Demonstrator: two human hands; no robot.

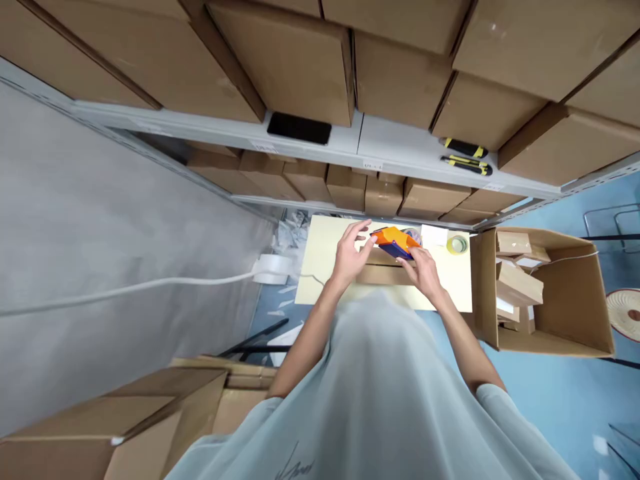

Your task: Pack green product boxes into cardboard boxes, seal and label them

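An orange and dark-blue packet or small box (395,243) is held tilted above the table, and its exact kind cannot be made out. My right hand (424,272) grips its right end between thumb and fingers. At the left end, my left hand (351,255) has its fingers stretched apart, with the thumb by the packet's edge. Directly beneath lies a brown cardboard box (384,275) on the pale yellow tabletop (320,267). Part of this box is hidden by the packet and my right hand.
A roll of tape (457,245) and white paper (434,235) lie at the table's right. A large open carton (570,293) holds several small boxes. Ahead, a metal shelf (400,143) carries cartons, a black phone (299,128) and utility knives (467,165). A white roll (273,268) stands left.
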